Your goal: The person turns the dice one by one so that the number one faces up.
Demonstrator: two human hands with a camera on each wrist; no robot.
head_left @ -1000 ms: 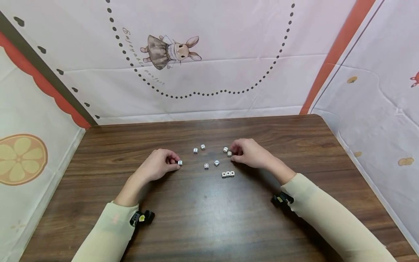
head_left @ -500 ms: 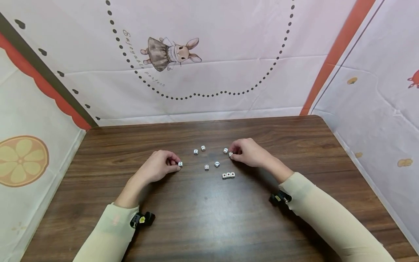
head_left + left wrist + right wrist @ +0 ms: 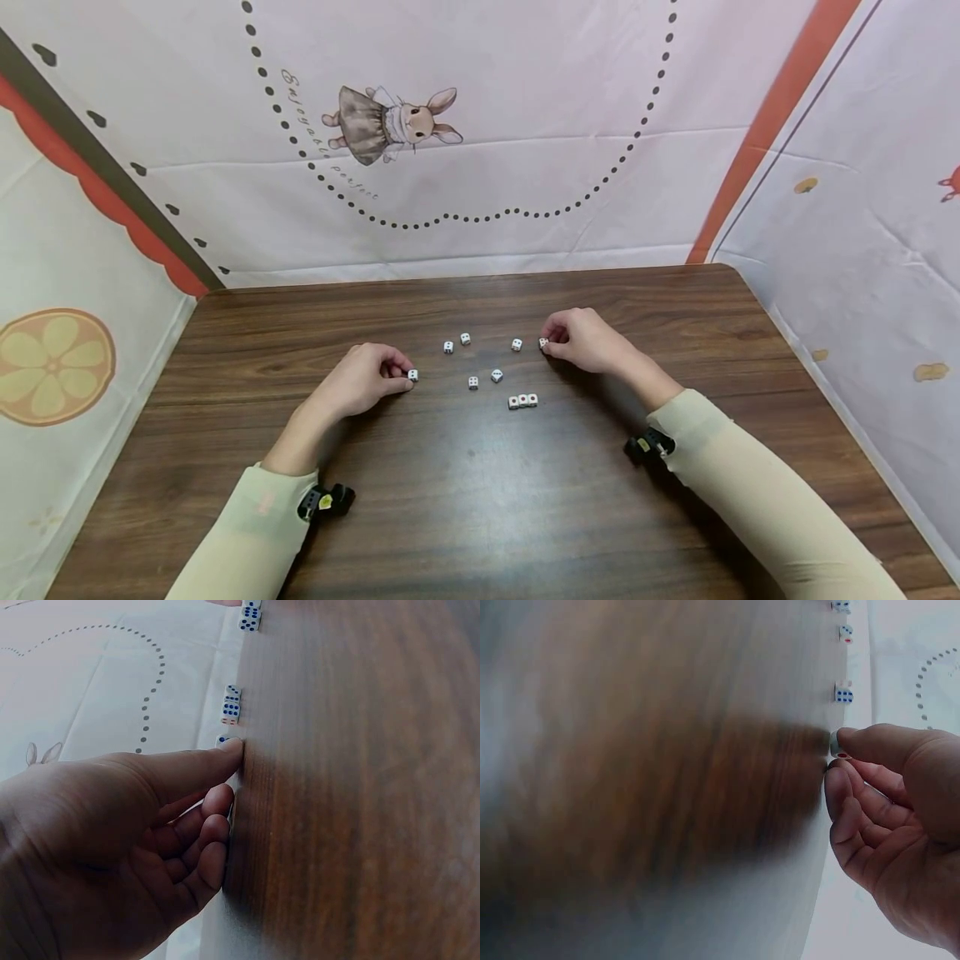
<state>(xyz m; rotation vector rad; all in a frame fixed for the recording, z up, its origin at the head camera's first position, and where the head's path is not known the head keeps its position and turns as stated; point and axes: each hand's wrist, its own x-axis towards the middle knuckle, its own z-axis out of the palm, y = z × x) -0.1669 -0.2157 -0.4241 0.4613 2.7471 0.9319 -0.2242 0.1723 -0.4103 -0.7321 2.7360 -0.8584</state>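
Observation:
In the head view my left hand rests low at the left of the scattered dice, pinching a white die between thumb and index finger. That die is mostly hidden behind the thumb in the left wrist view. On the right, my right hand pinches another white die at table level. A loose die sits just left of it. Between the hands lie a pair of dice, one die and another die, and nearer to me a die beside a turned die.
Three dice stand in a touching row, each with one large dot on top, on the near side of the others. The brown wood-grain table ends at a white printed cloth wall. Each wrist wears a small black camera.
My right hand has taken hold of a die and moved it right and slightly away from me, apart from the die it stood beside. The left hand stays in place.

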